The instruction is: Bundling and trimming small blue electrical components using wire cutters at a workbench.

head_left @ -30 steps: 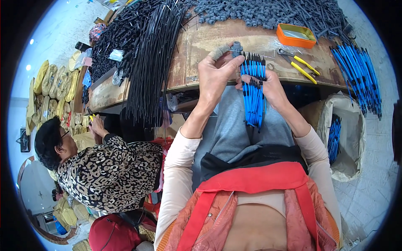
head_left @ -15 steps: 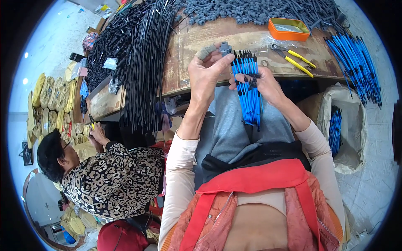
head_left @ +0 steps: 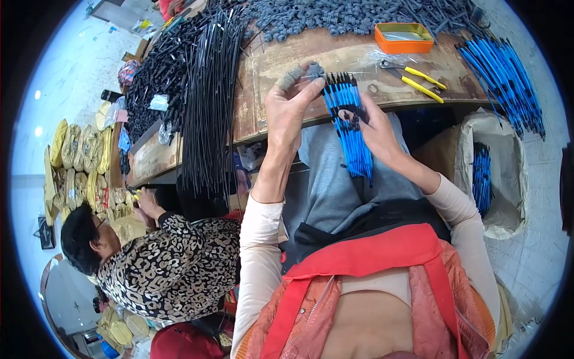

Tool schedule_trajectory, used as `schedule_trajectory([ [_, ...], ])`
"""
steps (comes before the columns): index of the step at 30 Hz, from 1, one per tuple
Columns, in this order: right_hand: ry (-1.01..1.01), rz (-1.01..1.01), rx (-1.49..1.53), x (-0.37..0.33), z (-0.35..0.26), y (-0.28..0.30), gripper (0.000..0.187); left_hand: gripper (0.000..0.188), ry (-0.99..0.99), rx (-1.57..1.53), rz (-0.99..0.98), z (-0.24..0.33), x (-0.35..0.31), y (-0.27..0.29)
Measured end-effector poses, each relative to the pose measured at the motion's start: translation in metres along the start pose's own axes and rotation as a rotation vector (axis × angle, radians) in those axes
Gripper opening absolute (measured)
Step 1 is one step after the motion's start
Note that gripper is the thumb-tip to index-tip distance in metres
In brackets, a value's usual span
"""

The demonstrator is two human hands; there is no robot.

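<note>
Noted as moved since the earlier frame: right hand, fingers now straighter along the bundle of blue sticks, held over the lap at the front edge of the worktop. Found right grip closed around that bundle, left hand with thumb against its black tips, beside a small grey fitting; cannot tell whether pinching it. Advise keeping sticks flat, tips level, under light, even pressure.

3 blue clusters, 2 yellow-handled tools, 1 orange tin
</note>
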State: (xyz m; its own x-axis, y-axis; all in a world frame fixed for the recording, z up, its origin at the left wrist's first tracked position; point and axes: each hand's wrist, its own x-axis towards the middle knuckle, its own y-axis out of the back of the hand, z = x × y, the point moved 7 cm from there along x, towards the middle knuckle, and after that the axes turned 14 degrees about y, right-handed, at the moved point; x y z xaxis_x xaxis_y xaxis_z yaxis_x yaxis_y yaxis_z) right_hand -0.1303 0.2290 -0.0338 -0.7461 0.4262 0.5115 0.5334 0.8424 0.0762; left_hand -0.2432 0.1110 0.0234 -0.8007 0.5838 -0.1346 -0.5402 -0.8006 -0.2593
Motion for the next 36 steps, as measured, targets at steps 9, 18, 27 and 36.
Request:
schedule_trajectory([
  [9, -0.025, -0.167, -0.055, 0.004, -0.008, 0.007, 0.022, 0.033, -0.200, 0.420, 0.120, 0.014, -0.014, -0.008],
  [18, -0.067, -0.234, 0.029, 0.010, -0.008, 0.005, 0.023, 0.036, -0.075, 0.238, 0.055, 0.012, -0.018, -0.008],
  [27, -0.067, -0.267, 0.034, 0.016, -0.007, 0.004, 0.025, 0.036, -0.062, 0.229, 0.067, 0.007, -0.018, -0.009],
  [36, -0.127, -0.413, 0.257, 0.021, -0.004, 0.003, 0.030, 0.030, -0.046, 0.137, -0.156, 0.003, -0.007, -0.015],
])
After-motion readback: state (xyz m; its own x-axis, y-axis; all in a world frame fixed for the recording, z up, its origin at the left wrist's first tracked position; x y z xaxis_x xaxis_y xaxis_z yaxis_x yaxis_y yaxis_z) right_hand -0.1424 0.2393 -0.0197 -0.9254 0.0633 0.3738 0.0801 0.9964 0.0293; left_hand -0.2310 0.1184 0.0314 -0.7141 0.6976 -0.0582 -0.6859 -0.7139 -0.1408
